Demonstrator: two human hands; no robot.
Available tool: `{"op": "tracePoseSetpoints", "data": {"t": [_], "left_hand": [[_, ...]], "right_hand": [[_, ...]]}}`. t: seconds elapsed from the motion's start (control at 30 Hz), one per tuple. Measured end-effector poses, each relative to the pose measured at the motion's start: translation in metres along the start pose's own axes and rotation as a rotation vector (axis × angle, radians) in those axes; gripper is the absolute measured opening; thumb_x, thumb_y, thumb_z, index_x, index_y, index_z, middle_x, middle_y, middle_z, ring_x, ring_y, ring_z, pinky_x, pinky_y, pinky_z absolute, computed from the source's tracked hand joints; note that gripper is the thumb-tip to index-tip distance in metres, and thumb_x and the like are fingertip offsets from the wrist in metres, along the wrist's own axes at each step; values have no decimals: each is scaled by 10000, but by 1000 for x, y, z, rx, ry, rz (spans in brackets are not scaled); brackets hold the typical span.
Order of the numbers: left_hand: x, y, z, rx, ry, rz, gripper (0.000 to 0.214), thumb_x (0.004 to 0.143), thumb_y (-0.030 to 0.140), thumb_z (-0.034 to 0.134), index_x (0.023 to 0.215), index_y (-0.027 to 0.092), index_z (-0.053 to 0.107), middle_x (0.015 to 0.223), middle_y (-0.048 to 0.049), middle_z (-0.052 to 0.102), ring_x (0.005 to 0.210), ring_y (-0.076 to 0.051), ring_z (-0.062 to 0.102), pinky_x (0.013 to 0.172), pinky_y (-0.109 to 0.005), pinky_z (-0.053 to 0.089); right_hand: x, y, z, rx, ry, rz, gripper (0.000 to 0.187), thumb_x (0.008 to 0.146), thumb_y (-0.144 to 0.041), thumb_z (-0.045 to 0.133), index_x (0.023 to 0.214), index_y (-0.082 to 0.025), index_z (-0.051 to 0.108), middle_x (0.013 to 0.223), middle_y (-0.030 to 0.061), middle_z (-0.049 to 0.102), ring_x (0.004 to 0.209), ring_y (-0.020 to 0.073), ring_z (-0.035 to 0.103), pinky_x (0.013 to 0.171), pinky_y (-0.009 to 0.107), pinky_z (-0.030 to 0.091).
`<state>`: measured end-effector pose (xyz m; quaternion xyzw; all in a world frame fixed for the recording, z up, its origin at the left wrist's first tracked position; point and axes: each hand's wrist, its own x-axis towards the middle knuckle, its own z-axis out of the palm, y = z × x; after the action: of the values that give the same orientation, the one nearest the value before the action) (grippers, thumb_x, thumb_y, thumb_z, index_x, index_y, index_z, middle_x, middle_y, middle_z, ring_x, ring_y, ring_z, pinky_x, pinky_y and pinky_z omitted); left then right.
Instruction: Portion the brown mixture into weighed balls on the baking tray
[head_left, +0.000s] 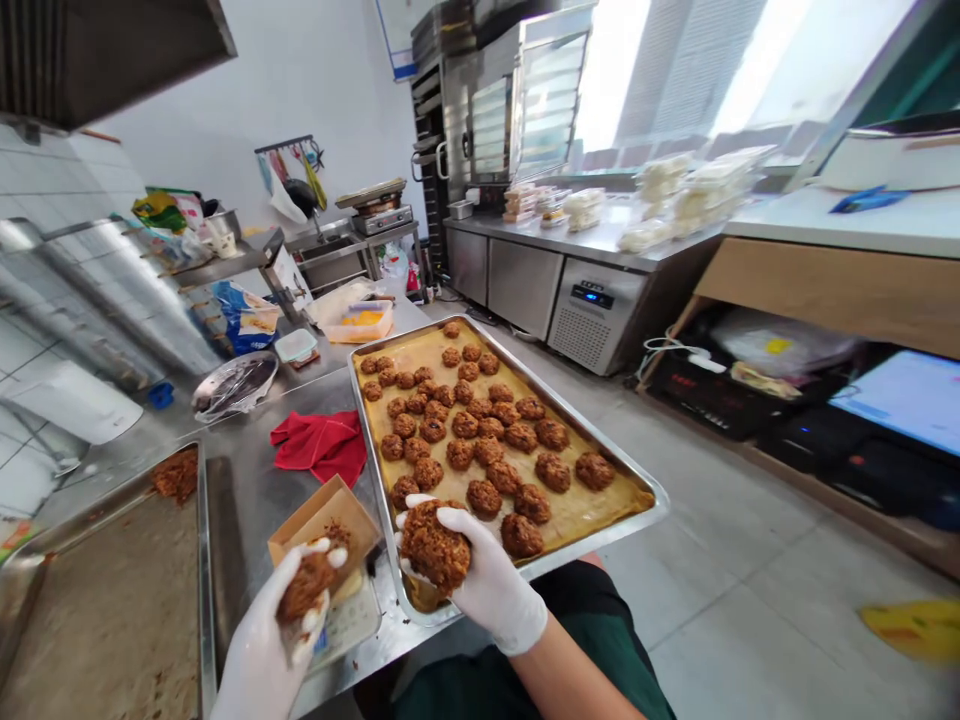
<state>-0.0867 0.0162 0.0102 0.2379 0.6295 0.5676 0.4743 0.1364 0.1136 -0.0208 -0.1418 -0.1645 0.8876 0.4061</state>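
Observation:
My left hand point(281, 625), in a white glove, is closed around a lump of brown crumbly mixture point(309, 585) beside a small cardboard box point(330, 510). That box sits on a kitchen scale point(352, 620). My gloved right hand point(495, 580) grips a larger ball of the same mixture point(436, 545) above the near corner of a metal baking tray point(652, 505). Many rounded brown balls point(491, 425) lie in rows on the tray's brown paper liner point(600, 510); the far ones look smaller.
On the left, a large tray point(97, 600) carries a heap of brown mixture point(176, 475). A red cloth point(322, 445) lies between the trays. Farther back are a film-covered bowl point(235, 385) and a plastic tub with something orange point(360, 320). The lined tray overhangs the table's right edge.

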Motion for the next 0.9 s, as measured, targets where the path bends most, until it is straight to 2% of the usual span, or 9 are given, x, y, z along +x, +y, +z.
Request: {"op": "tracePoseSetpoints", "data": {"t": [0.07,0.2,0.3,0.5,0.6,0.7,0.77,0.83,0.9], "left_hand": [[-1,-4,-2,36,94,39,556,605,454,832,1116,323,656,990,-18,772,902,-278,724,607,-340,597],[-2,-8,2,41,87,2,410,599,500,812,952,332,689,798,18,772,855,-320,732,537,-375,598],[1,-4,13,-12,58,-48,375,592,404,831,912,271,688,873,-10,784,817,-278,732,592,-354,612],[15,11,38,-112,-75,-168,547,610,242,880,1117,179,685,1060,-72,753,647,-92,637,503,-156,502],[35,14,53,-160,-143,-149,421,656,327,859,995,147,686,936,-52,733,661,-103,639,509,-169,506],[65,15,76,-78,-179,-130,393,715,470,797,725,150,569,603,38,567,427,-51,474,326,-135,291],[89,22,95,25,-179,-77,453,733,517,770,662,171,488,508,74,463,344,-32,365,290,-130,157],[114,40,112,49,-192,-26,449,763,530,738,674,174,479,505,67,468,343,-39,385,294,-131,188],[138,65,123,16,-222,27,382,829,507,669,756,164,519,606,16,564,436,-78,525,363,-158,374]], "right_hand": [[-1,0,0,5,-3,-8,323,881,-278,542,1148,-147,667,1014,98,769,917,235,723,848,387,541],[0,1,-2,25,-18,-7,326,848,-288,560,1129,-161,665,1006,88,761,912,214,711,876,370,526],[1,1,-7,43,-44,6,348,835,-296,569,1145,-163,652,1016,94,753,900,221,706,824,366,536],[1,1,-11,84,-86,13,342,842,-275,566,1146,-137,643,999,110,741,874,228,697,785,374,544],[1,1,-11,101,-88,12,330,836,-268,561,1121,-130,656,981,102,731,874,224,687,759,366,548],[0,1,-11,109,-82,10,317,835,-263,558,1104,-132,664,972,92,725,875,223,681,748,368,549],[0,2,-11,108,-74,8,320,840,-265,564,1114,-132,661,976,91,727,871,221,682,755,373,546],[-1,1,-11,102,-69,8,322,851,-275,565,1124,-132,657,975,96,730,857,219,686,756,377,541],[-2,1,-9,99,-62,6,312,867,-280,557,1126,-138,656,966,94,735,845,212,690,751,367,535]]}}
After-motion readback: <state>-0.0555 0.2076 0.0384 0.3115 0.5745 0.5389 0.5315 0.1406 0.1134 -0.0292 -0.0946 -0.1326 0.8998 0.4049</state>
